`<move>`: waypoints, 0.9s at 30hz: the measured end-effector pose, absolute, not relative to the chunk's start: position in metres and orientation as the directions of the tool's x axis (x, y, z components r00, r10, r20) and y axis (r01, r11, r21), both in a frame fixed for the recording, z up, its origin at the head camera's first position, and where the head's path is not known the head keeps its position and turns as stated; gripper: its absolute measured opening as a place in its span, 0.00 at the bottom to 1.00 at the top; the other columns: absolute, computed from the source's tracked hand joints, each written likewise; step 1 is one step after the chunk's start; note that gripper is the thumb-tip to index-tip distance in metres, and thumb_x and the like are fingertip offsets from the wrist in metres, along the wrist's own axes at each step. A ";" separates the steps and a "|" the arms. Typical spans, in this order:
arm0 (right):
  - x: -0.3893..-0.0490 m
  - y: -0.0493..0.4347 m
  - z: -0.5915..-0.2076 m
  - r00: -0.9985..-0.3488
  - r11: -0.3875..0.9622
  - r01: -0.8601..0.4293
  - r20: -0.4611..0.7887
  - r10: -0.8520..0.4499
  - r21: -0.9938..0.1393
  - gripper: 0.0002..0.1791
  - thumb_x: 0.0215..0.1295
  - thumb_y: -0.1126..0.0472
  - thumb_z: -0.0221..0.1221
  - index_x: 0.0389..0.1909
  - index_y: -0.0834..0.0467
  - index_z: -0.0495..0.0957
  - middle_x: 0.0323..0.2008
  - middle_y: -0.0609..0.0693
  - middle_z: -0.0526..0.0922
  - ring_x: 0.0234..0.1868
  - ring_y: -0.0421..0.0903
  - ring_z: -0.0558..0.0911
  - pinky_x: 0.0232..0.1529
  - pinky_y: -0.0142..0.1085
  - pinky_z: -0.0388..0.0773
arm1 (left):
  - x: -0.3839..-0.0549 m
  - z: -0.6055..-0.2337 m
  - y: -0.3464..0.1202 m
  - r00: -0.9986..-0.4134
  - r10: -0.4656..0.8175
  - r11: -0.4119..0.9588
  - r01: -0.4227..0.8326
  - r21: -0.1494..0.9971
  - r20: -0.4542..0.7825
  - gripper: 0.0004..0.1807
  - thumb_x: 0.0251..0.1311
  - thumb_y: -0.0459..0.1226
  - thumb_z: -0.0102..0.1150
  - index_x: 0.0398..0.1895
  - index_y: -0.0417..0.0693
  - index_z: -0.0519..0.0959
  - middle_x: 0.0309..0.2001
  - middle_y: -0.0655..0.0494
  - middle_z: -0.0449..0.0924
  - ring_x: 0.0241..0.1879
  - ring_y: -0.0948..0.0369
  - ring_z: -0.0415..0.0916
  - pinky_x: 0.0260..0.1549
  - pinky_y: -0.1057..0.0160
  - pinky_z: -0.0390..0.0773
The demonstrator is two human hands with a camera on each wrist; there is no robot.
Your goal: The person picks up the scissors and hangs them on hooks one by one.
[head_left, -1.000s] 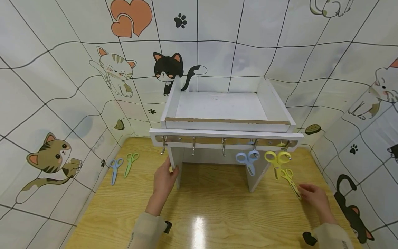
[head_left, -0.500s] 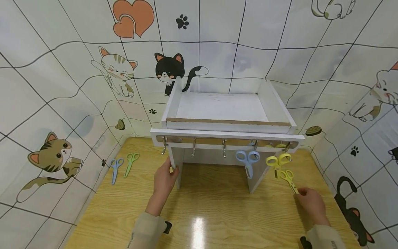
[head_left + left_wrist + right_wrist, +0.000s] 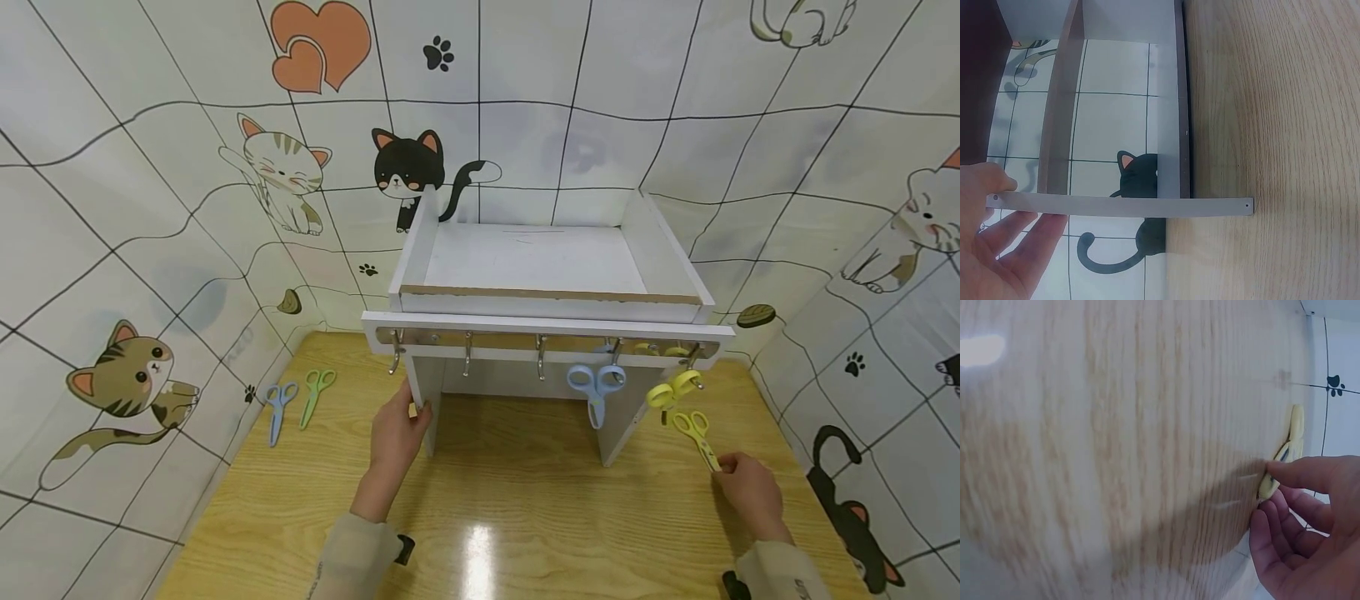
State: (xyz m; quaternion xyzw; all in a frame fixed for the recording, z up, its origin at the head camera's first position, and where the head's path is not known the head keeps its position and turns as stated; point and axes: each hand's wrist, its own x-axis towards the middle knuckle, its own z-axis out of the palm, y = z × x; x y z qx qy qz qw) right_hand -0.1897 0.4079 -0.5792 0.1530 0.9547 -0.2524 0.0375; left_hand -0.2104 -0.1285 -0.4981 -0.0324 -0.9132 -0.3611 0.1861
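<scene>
A white shelf rack (image 3: pixel 547 323) with several metal hooks along its front stands on the table. My left hand (image 3: pixel 399 433) grips its left side panel (image 3: pixel 1116 205), thumb on one face and fingers on the other. My right hand (image 3: pixel 752 496) pinches the blade end of a pair of yellow scissors (image 3: pixel 694 433) at the table's right; in the right wrist view, thumb and fingertips close on these yellow scissors (image 3: pixel 1295 428). Another pair of yellow scissors (image 3: pixel 673 390) hangs tilted from the rightmost hook. Blue scissors (image 3: pixel 596 392) hang from the hook beside it.
Blue scissors (image 3: pixel 277 412) and green scissors (image 3: pixel 317 398) lie on the wooden table (image 3: pixel 525 517) at the left. White walls (image 3: pixel 570 142) printed with cats and grid lines enclose the back and sides. The rack's top tray (image 3: pixel 536 258) has raised sides.
My right hand has moved slightly left and now pinches the yellow scissors' blade end. The yellow scissors on the hook have swung and turned. My left hand has stayed on the panel.
</scene>
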 end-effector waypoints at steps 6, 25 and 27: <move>-0.189 0.411 -0.578 -0.938 0.765 0.347 -0.206 0.279 -0.543 0.24 0.60 0.59 0.62 0.50 0.75 0.77 0.39 0.68 0.84 0.33 0.50 0.80 0.29 0.36 0.70 | -0.211 -0.499 -0.128 -0.930 -0.079 0.740 0.187 0.647 0.359 0.17 0.63 0.34 0.61 0.54 0.49 0.74 0.46 0.45 0.87 0.37 0.49 0.89 0.30 0.52 0.87; -0.183 0.418 -0.558 -0.858 -0.033 0.486 -0.483 0.174 -0.874 0.19 0.70 0.62 0.58 0.24 0.35 0.81 0.25 0.35 0.83 0.28 0.31 0.82 0.32 0.26 0.82 | -0.211 -0.500 -0.129 -0.928 -0.091 0.724 0.189 0.664 0.363 0.16 0.63 0.33 0.61 0.54 0.46 0.76 0.47 0.43 0.87 0.39 0.47 0.88 0.32 0.50 0.87; -0.183 0.415 -0.551 -0.864 -0.102 0.465 -0.476 0.164 -0.879 0.19 0.70 0.64 0.59 0.24 0.36 0.82 0.26 0.36 0.84 0.29 0.31 0.83 0.34 0.25 0.83 | -0.211 -0.500 -0.129 -0.931 -0.089 0.725 0.183 0.664 0.353 0.16 0.63 0.33 0.61 0.54 0.47 0.76 0.47 0.43 0.87 0.39 0.47 0.88 0.32 0.50 0.87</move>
